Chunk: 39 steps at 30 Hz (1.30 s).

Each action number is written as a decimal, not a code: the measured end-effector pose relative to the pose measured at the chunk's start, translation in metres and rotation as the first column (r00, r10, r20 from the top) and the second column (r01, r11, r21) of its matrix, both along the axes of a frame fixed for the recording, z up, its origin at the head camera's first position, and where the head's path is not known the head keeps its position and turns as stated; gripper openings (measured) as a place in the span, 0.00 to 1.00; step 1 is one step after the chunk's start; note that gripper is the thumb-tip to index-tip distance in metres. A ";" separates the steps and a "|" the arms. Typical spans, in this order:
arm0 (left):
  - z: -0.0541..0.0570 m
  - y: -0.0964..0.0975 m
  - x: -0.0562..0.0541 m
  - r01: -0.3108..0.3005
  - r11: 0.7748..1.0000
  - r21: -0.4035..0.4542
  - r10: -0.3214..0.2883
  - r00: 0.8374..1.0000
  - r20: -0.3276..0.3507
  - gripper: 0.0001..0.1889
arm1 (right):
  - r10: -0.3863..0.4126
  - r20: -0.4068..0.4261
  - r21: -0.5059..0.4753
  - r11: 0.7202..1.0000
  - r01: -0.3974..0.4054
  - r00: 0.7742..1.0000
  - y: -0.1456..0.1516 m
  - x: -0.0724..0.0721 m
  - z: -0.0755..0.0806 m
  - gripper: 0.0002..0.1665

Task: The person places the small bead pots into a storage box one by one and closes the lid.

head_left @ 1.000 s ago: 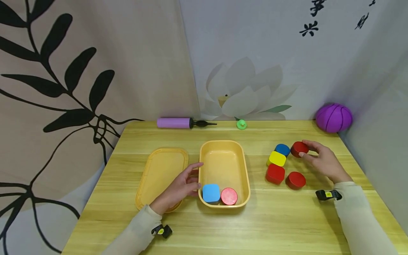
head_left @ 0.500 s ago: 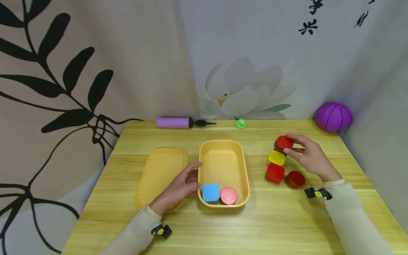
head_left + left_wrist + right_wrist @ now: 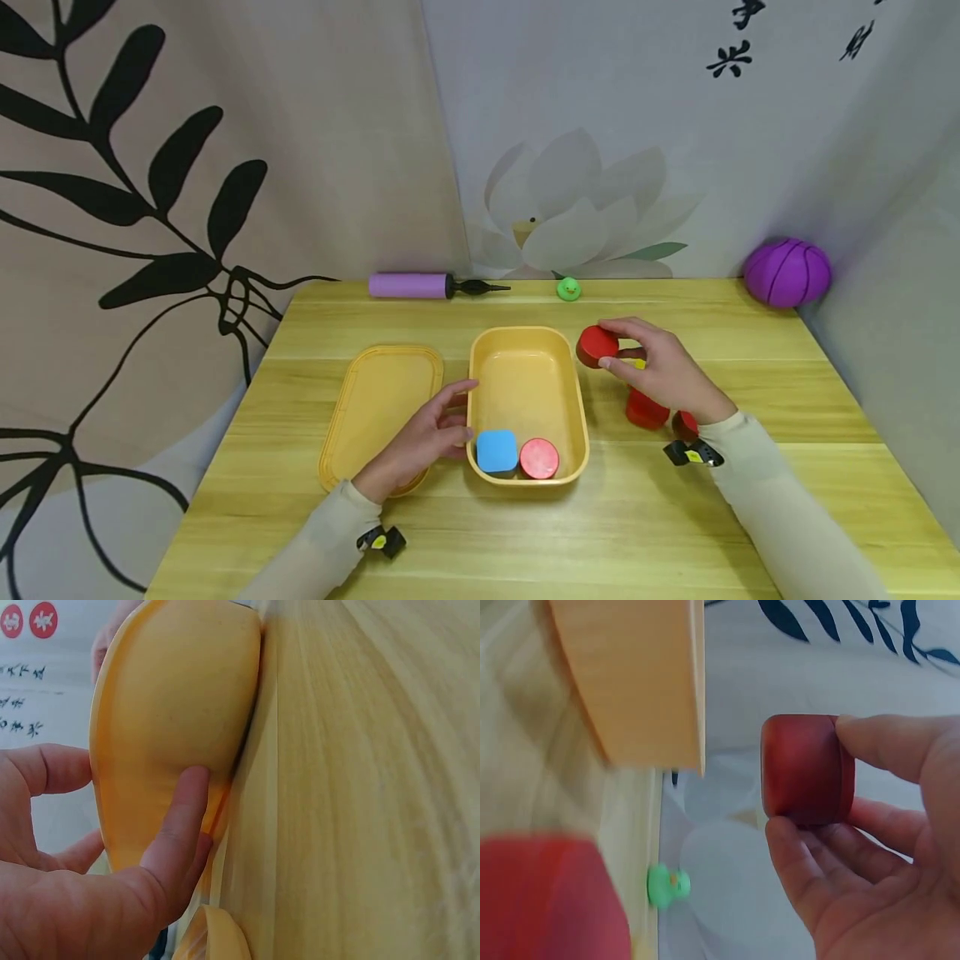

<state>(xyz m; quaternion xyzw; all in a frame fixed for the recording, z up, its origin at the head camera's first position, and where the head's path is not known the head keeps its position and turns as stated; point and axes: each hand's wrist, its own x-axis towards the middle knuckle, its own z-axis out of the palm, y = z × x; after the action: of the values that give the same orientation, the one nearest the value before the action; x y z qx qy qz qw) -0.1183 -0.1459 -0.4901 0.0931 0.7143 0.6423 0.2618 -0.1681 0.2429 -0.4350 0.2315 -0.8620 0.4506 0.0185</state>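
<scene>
Clock laid on the box (image 3: pixel 525 383), twelve at its far end. Right hand (image 3: pixel 669 367) at two o'clock, thumb and fingertips pinching the red block (image 3: pixel 597 346), which looks lifted off the table (image 3: pixel 480 550), just outside the rim; the right wrist view shows a gap between. Left hand (image 3: pixel 423 435) at nine, fingers fairly straight, resting against the box's outer side, the hand partly over the lid (image 3: pixel 393 375). Main worry, to my eye: the hold is all fingertips on a smooth-looking side, so a bump could twist the block loose. Carried low, it might clip the two o'clock edge, and so light a left touch may let the box slide against the lid. Dropped inside, it could strike the blue block (image 3: pixel 497 450) at seven or the pinkish block (image 3: pixel 539 459) at six. Second worry: the right wrist strap (image 3: pixel 693 452) sits near the round block (image 3: pixel 684 426) past three; a dipping sleeve (image 3: pixel 780 500) could knock it. Yellow block (image 3: pixel 640 364) mostly hidden; can't judge its clearance.
</scene>
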 end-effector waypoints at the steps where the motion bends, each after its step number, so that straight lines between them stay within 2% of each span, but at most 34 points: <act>1: 0.000 0.000 0.000 0.001 1.000 -0.001 -0.001 1.000 -0.001 0.40 | 0.016 0.003 0.000 1.000 -0.016 1.000 -0.005 0.000 0.000 0.33; 11: 0.000 0.001 0.001 0.000 1.000 -0.007 0.000 1.000 -0.006 0.39 | 0.153 0.021 -0.012 0.988 -0.153 0.988 -0.051 0.002 0.000 0.34; 17: -0.001 0.001 0.001 -0.010 1.000 -0.008 0.010 1.000 0.004 0.39 | 0.187 0.061 0.088 0.978 -0.192 0.981 -0.075 0.004 -0.003 0.34; 20: -0.001 0.002 0.001 -0.025 1.000 -0.011 0.025 1.000 0.016 0.39 | 0.222 0.073 0.135 0.964 -0.230 0.972 -0.087 0.007 -0.009 0.34; 26: -0.001 0.001 0.001 -0.032 0.999 -0.028 0.032 0.999 0.019 0.39 | 0.306 0.095 0.160 0.934 -0.318 0.947 -0.108 0.011 -0.016 0.31; 32: -0.002 0.001 0.001 -0.031 0.999 -0.032 0.032 0.999 0.012 0.39 | 0.342 0.077 0.270 0.897 -0.350 0.937 -0.125 0.014 -0.025 0.29; 39: 0.000 0.001 0.000 -0.017 1.000 -0.010 0.017 1.000 0.016 0.39 | 0.367 0.115 0.310 0.869 -0.385 0.923 -0.133 0.014 -0.032 0.29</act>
<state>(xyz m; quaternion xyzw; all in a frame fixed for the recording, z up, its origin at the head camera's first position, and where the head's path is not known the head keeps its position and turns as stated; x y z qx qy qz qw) -0.1181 -0.1452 -0.4903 0.0805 0.7162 0.6416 0.2625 -0.1537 0.1101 -0.4668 0.3828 -0.8631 0.3024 -0.1305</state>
